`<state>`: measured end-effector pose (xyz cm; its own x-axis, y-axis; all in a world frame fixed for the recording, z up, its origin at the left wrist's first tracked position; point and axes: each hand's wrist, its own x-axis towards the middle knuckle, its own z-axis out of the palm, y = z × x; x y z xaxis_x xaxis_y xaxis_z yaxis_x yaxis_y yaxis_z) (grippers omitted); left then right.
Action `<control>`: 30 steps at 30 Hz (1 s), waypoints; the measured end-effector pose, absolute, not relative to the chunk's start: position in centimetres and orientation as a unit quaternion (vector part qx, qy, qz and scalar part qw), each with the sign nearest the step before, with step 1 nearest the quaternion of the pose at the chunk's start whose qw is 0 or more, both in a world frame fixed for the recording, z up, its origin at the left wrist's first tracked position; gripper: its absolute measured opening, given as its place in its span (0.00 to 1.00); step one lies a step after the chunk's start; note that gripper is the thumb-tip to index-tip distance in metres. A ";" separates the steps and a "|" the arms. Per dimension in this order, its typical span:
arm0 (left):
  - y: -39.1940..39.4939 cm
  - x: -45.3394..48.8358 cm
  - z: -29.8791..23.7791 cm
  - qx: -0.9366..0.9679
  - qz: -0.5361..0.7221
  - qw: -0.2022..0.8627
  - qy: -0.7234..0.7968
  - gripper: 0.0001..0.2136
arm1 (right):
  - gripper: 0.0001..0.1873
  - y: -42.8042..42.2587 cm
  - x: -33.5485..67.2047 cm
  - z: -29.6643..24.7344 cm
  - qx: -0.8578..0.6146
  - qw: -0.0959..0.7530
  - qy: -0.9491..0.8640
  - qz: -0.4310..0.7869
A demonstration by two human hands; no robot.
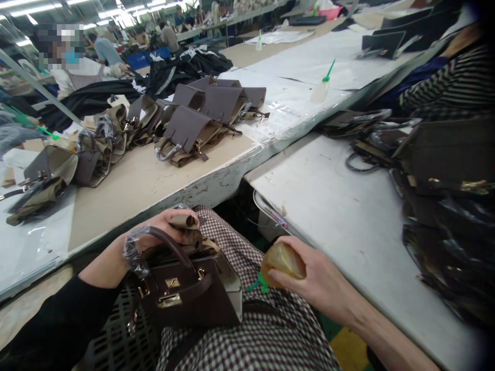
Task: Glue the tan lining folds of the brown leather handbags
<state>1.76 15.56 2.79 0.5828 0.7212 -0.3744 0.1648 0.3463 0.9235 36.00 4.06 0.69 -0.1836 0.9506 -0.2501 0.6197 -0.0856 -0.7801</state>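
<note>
On my lap rests a dark brown handbag (181,293) with gold hardware and a plastic-wrapped handle, its side open toward the right. My left hand (176,224) is closed on the bag's khaki lining (189,232) at the top, behind the handle; some fingers are hidden by the fabric. My right hand (305,268) grips a glue bottle (284,265) with yellowish contents. The bottle is tipped, and its green nozzle (263,282) points left toward the bag's open side, apart from it.
Several brown bags (193,129) stand on the long table (119,201) ahead. More dark bags (448,206) are piled on the white side table (340,206). Another green-tipped bottle (320,90) stands farther back. A person in a striped sleeve (448,77) sits at the right; others work behind.
</note>
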 end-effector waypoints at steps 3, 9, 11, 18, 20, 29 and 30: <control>15.5 1.5 5.5 0.564 0.153 0.688 0.430 0.12 | 0.21 4.5 36.7 0.2 -0.631 0.237 -0.586 0.450; 14.8 1.2 7.7 0.709 0.076 0.553 0.432 0.05 | 0.25 4.5 37.7 -1.2 -0.652 0.349 -0.442 0.508; 14.1 1.3 7.0 0.725 0.074 0.536 0.427 0.04 | 0.26 4.5 37.4 -2.1 -0.661 0.356 -0.450 0.483; 10.5 1.6 5.5 0.708 0.081 0.530 0.461 0.05 | 0.30 6.0 34.4 -6.0 -0.647 0.326 -0.562 0.400; 9.7 1.6 5.4 0.719 0.083 0.522 0.452 0.08 | 0.31 6.8 33.6 -6.7 -0.636 0.324 -0.589 0.378; 7.6 1.3 4.4 0.751 0.086 0.494 0.430 0.15 | 0.24 8.7 32.9 -6.8 -0.606 0.286 -0.633 0.388; 7.5 1.2 4.4 0.751 0.088 0.494 0.428 0.15 | 0.24 8.7 33.0 -6.7 -0.605 0.279 -0.633 0.395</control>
<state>1.23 7.47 4.38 0.6180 0.7306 -0.2903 0.5557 -0.1448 0.8187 33.00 8.66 -6.67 -0.1134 0.9857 -0.1245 0.5456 -0.0429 -0.8370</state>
